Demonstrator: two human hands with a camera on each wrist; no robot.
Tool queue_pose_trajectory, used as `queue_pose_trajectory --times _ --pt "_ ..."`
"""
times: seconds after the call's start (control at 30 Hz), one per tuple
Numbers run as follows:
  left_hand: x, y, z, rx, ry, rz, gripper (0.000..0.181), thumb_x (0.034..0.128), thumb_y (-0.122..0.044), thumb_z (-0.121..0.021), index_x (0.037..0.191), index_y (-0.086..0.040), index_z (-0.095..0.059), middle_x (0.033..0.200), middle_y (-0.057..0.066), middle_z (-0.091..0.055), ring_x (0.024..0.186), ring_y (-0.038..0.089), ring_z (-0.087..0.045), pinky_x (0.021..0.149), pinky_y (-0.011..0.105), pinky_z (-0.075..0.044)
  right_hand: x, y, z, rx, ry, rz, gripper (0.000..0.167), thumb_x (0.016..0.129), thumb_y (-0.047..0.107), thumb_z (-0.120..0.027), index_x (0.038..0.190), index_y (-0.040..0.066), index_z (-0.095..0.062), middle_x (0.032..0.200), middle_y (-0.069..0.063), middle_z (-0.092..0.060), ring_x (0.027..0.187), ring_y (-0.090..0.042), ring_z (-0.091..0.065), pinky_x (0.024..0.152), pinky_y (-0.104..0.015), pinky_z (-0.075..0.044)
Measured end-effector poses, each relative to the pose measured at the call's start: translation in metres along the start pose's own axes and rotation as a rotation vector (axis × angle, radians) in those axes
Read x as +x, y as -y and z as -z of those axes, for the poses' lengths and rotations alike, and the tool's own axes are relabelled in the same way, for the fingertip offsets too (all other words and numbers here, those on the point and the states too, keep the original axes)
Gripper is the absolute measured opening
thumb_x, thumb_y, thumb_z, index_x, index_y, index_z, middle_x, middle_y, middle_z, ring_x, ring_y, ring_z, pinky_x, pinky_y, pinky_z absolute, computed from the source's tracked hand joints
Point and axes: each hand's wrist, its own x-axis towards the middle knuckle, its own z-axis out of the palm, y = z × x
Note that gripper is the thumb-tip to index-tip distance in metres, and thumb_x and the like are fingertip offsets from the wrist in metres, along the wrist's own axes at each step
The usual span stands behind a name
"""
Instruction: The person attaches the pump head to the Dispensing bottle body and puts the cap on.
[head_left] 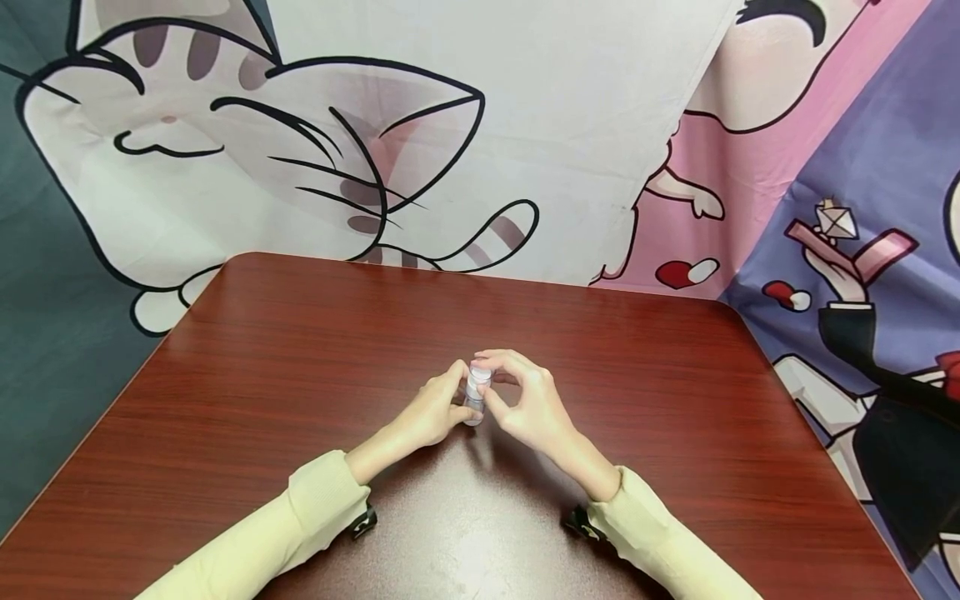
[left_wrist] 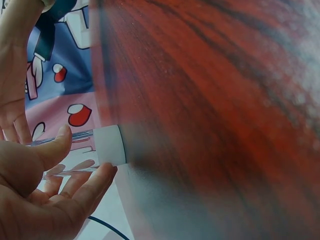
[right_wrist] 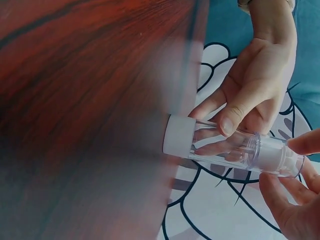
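Note:
A small clear bottle point(right_wrist: 220, 145) with a white base stands upright on the table, its base touching the tabletop in the right wrist view. Its top end is a clear cap point(right_wrist: 295, 165) over a white inner part. My left hand point(head_left: 431, 408) holds the clear body between thumb and fingers, low down near the white base point(left_wrist: 110, 145). At the top, my right hand point(head_left: 531, 407) pinches the cap between thumb and fingertips. The bottle looks empty through its wall, though fingers partly cover it.
The reddish-brown wooden table point(head_left: 315, 333) extends around both hands, with a glare patch near its front. Behind it hangs a cloth backdrop point(head_left: 585, 125) with cartoon drawings. Dark wrist devices point(head_left: 363, 522) sit under both light sleeves point(head_left: 300, 508).

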Motion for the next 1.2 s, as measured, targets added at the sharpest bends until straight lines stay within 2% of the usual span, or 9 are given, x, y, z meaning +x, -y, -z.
queue_pose_trajectory --times 0.33,0.57,0.67,0.93,1.2 --pt "0.0002 -0.0005 -0.0001 0.008 -0.015 -0.008 0.033 0.0821 -0.005 -0.073 0.103 -0.004 -0.048 0.1 0.012 -0.07 0.094 0.025 -0.069 0.074 0.033 -0.055 0.0012 -0.0033 0.0001 -0.002 0.0 0.046 0.025 0.081 -0.005 -0.065 0.104 0.006 -0.067 0.115 -0.008 -0.067 0.102 -0.02 -0.067 0.08 -0.034 -0.059" --pt "-0.0004 0.0002 0.0001 0.027 -0.01 0.005 0.032 0.0822 -0.007 -0.073 0.102 -0.005 -0.048 0.1 0.01 -0.069 0.094 0.023 -0.068 0.073 0.032 -0.053 -0.0003 -0.0052 -0.0016 -0.016 0.009 0.08 0.025 0.081 -0.005 -0.065 0.103 0.006 -0.066 0.114 -0.008 -0.067 0.099 -0.019 -0.067 0.08 -0.03 -0.058" --pt "-0.0003 -0.0003 -0.0001 0.016 -0.009 0.008 0.032 0.0821 -0.006 -0.073 0.103 -0.005 -0.048 0.101 0.009 -0.069 0.093 0.023 -0.068 0.073 0.032 -0.053 -0.0009 -0.0058 -0.0013 -0.013 0.005 0.093 0.026 0.08 -0.007 -0.066 0.102 0.006 -0.066 0.114 -0.008 -0.066 0.097 -0.019 -0.067 0.079 -0.032 -0.059" --pt "-0.0029 -0.0003 -0.0014 0.023 -0.009 -0.01 0.032 0.0823 -0.006 -0.073 0.103 -0.005 -0.048 0.101 0.011 -0.069 0.094 0.025 -0.068 0.073 0.031 -0.054 -0.003 -0.0046 -0.0002 -0.01 0.026 0.084 0.027 0.081 -0.006 -0.066 0.105 0.005 -0.066 0.115 -0.009 -0.066 0.098 -0.018 -0.067 0.082 -0.028 -0.058" --pt "-0.0029 0.0003 -0.0013 -0.024 -0.008 0.014 0.033 0.0835 -0.004 -0.072 0.105 -0.004 -0.047 0.108 0.014 -0.066 0.101 0.029 -0.067 0.079 0.033 -0.058 -0.0005 -0.0072 0.0034 -0.036 0.058 0.168 0.03 0.082 -0.009 -0.067 0.11 0.003 -0.063 0.119 -0.012 -0.064 0.104 -0.021 -0.065 0.085 -0.024 -0.056"
